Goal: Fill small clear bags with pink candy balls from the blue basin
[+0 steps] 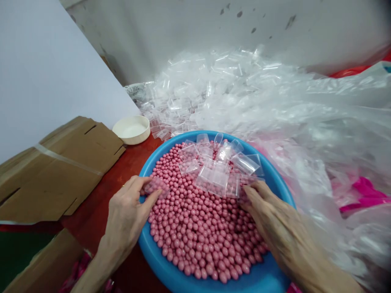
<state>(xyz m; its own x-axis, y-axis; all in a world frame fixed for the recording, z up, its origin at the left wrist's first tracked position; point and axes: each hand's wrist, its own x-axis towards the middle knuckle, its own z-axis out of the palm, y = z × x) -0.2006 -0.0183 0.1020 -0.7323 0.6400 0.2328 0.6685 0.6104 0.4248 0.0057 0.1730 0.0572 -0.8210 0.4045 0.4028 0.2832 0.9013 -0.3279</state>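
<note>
A blue plastic basin (pixel 157 260) is filled with many glossy pink beads (pixel 198 232). Several small clear plastic bags (pixel 214 175) lie on the beads toward the far rim. My left hand (pixel 126 215) is over the basin's left side, pinching a small clear bag (pixel 156 186) between thumb and fingers. My right hand (pixel 275 219) reaches in from the right, its fingertips on the edge of the bag cluster. Whether those fingers grip a bag is hidden.
A large heap of clear plastic and small bags (pixel 195 93) rises behind and right of the basin. A white round dish (pixel 131 129) and flattened cardboard (pixel 61 171) sit left on a red tabletop (pixel 122 171). Bright pink material (pixel 363 193) lies right.
</note>
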